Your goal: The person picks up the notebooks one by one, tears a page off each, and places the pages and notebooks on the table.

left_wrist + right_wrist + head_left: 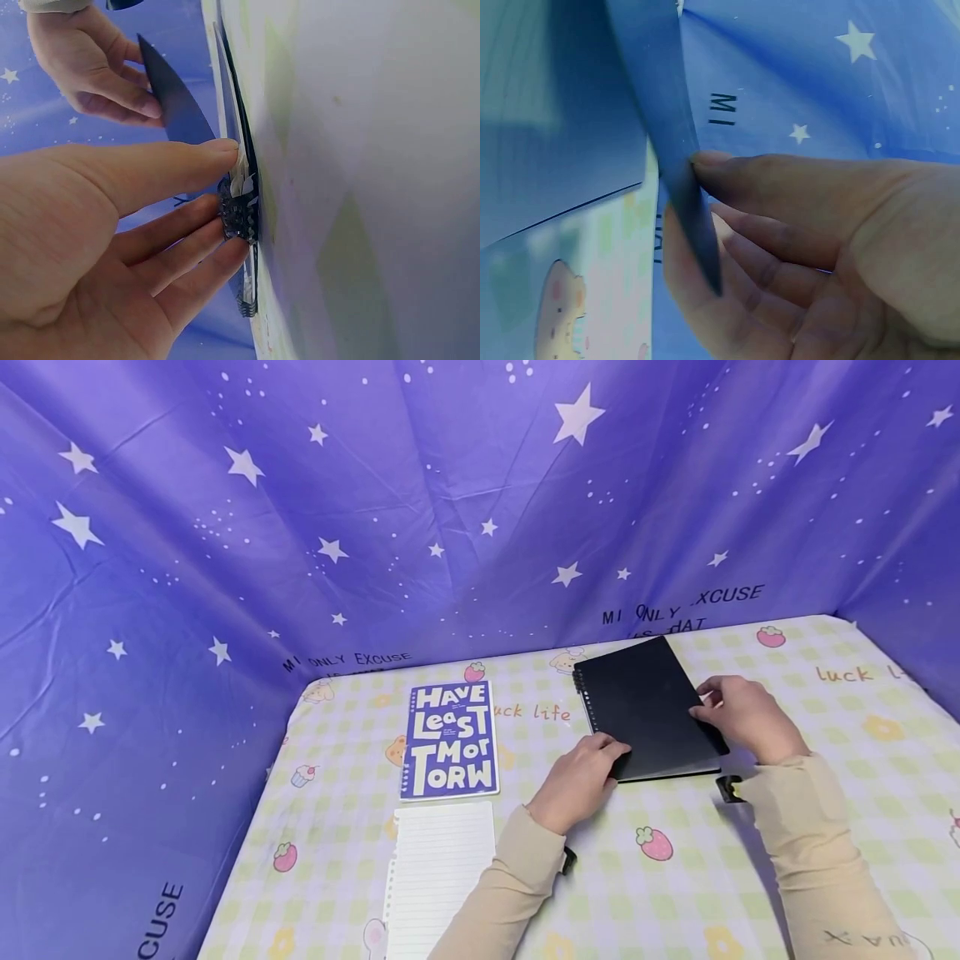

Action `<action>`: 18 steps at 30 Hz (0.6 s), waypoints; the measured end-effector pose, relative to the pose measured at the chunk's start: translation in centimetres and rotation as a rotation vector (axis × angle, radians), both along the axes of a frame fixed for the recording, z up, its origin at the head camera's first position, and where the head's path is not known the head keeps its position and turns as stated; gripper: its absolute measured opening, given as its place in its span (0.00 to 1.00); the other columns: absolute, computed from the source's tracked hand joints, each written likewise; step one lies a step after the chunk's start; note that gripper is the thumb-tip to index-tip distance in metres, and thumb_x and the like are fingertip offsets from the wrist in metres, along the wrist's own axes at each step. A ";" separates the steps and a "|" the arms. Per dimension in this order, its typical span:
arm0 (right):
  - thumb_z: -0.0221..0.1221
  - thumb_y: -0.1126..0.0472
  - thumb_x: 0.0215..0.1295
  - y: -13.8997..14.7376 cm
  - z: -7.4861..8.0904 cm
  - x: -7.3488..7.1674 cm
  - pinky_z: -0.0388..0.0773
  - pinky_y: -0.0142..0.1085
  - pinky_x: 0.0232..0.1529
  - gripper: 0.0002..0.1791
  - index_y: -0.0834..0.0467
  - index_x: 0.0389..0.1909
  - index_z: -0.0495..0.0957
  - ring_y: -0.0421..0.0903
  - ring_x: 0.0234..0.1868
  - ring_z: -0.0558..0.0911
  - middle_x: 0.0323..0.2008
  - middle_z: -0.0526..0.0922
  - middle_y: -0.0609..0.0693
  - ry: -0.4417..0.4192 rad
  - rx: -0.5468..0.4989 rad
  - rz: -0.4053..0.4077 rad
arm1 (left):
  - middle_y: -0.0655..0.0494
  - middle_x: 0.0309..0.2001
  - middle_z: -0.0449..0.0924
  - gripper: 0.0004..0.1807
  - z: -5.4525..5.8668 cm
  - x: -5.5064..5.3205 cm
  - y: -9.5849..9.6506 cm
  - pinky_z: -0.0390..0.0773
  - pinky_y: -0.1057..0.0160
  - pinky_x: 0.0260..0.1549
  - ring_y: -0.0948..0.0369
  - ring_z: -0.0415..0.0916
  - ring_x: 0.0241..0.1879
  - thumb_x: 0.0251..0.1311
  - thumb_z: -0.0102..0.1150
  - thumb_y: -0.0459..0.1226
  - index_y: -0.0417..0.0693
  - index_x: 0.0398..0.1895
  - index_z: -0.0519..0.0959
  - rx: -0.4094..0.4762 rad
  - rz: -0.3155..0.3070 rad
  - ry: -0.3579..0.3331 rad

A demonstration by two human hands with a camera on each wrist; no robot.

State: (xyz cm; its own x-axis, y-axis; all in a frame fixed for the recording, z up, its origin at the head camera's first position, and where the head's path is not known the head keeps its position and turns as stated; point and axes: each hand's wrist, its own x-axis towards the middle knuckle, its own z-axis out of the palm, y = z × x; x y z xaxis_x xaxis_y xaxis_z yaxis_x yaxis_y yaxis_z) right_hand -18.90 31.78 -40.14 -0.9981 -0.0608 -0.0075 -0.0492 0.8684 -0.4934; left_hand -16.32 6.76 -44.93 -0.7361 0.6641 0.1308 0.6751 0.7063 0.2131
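A black ring-bound notebook (637, 702) lies at the centre right of the table, its rings along the left side. My right hand (746, 714) pinches the right edge of its black cover between thumb and fingers. In the right wrist view that cover (664, 97) stands lifted and bent, with a lined page (562, 150) beneath. My left hand (577, 781) rests at the lower left corner of the notebook. In the left wrist view, the left thumb (180, 169) touches its edge and the fingertips lie against the black rings (240, 217).
Left of the black notebook lies a purple notebook (450, 739) with white lettering. Just in front of it is a loose lined sheet (438, 860) with a torn perforated edge, partly covered by the left sleeve. A purple starred curtain (450, 485) hangs behind the checked tablecloth (600, 902).
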 end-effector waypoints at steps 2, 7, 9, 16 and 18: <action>0.64 0.63 0.62 -0.2 0.3 0.1 0.74 0.42 0.34 0.20 0.76 0.46 0.75 0.55 0.32 0.80 0.30 0.82 0.60 0.019 -0.001 0.002 | 0.58 0.58 0.77 0.23 0.0 0.0 0.0 0.79 0.70 0.52 0.63 0.73 0.60 0.65 0.64 0.36 0.53 0.63 0.77 0.005 0.005 0.003; 0.63 0.63 0.62 -0.7 1.0 0.3 0.74 0.40 0.33 0.19 0.76 0.45 0.76 0.54 0.31 0.81 0.29 0.83 0.59 0.082 -0.020 0.019 | 0.58 0.58 0.76 0.23 0.0 -0.2 0.0 0.79 0.70 0.51 0.63 0.73 0.59 0.64 0.64 0.36 0.53 0.62 0.77 0.016 0.007 0.007; 0.63 0.64 0.63 -0.9 1.3 0.4 0.74 0.40 0.32 0.19 0.76 0.46 0.76 0.54 0.31 0.81 0.29 0.83 0.59 0.098 -0.027 0.027 | 0.58 0.58 0.76 0.23 0.0 -0.2 -0.1 0.79 0.71 0.52 0.63 0.73 0.59 0.64 0.64 0.36 0.52 0.63 0.77 0.018 0.009 0.006; 0.62 0.63 0.66 -1.6 2.2 0.9 0.77 0.47 0.35 0.22 0.76 0.52 0.74 0.59 0.36 0.83 0.32 0.83 0.60 0.108 -0.042 0.052 | 0.58 0.59 0.76 0.26 -0.1 -0.4 0.0 0.77 0.71 0.53 0.63 0.73 0.59 0.63 0.64 0.36 0.52 0.65 0.75 0.019 0.009 0.019; 0.61 0.62 0.67 -1.9 2.3 1.0 0.78 0.48 0.36 0.22 0.76 0.53 0.73 0.61 0.37 0.84 0.33 0.83 0.60 0.121 -0.058 0.056 | 0.58 0.59 0.76 0.27 -0.2 -0.4 0.0 0.77 0.71 0.53 0.63 0.73 0.59 0.63 0.65 0.36 0.52 0.67 0.74 0.026 0.009 0.022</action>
State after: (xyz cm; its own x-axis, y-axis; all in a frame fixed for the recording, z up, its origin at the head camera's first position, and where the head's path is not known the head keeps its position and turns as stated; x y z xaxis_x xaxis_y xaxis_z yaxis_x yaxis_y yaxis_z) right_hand -17.88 29.92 -37.82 -0.9866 -0.1131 0.1174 -0.1585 0.8328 -0.5304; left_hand -16.70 6.76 -45.12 -0.7386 0.6539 0.1641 0.6736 0.7065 0.2169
